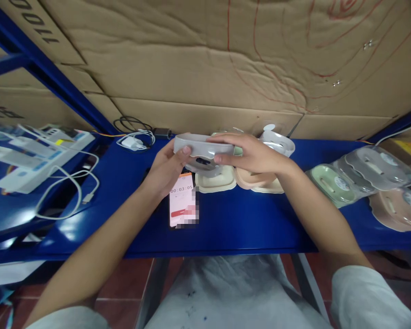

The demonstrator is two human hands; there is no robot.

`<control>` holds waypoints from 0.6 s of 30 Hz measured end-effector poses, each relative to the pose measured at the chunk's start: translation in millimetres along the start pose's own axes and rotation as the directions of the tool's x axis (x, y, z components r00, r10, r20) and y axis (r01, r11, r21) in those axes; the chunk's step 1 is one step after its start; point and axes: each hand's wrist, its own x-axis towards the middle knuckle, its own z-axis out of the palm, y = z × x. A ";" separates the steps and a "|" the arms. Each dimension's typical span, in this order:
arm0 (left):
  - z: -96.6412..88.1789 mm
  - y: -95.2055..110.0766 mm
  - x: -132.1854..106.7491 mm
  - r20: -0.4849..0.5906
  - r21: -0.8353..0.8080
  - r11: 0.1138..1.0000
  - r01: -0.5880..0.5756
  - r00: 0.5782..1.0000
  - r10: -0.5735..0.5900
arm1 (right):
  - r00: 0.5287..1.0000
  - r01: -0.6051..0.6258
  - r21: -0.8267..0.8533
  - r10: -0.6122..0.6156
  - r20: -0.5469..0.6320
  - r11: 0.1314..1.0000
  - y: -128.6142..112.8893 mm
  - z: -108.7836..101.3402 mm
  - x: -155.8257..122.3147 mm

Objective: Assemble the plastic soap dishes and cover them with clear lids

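Note:
A pale grey plastic casing [200, 150] is held up above the blue table [246, 219] between both hands. My left hand [166, 170] grips its left end, thumb on the near face. My right hand [250, 155] closes over its right end from above, fingers on the front edge. Just below it on the table lie a cream shell [216, 182] and a pinkish shell [256, 180]. A phone [183, 199] showing a timer lies flat under my left wrist.
A row of coloured shells in clear packs [363, 178] runs along the right of the table. A white part [277, 139] stands behind my right hand. At the left lie white cables [68, 183], a charger [132, 142] and boxes [37, 153]. A cardboard wall [205, 68] rises behind.

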 end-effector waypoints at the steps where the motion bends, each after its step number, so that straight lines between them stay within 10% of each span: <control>1: -0.1 -0.8 -0.1 0.001 -0.005 1.000 -0.001 1.000 0.001 | 1.000 -0.006 0.027 0.006 -0.006 1.000 2.1 1.4 1.0; 11: 3.5 8.2 -2.8 0.031 0.060 0.998 0.005 1.000 -0.007 | 0.935 -0.117 0.150 0.160 -0.317 0.982 9.2 0.2 3.5; 18: -10.0 -15.7 4.0 -0.024 0.407 0.902 -0.142 0.986 0.166 | 0.904 -0.139 -0.245 0.023 -0.426 0.959 32.4 -18.8 -7.8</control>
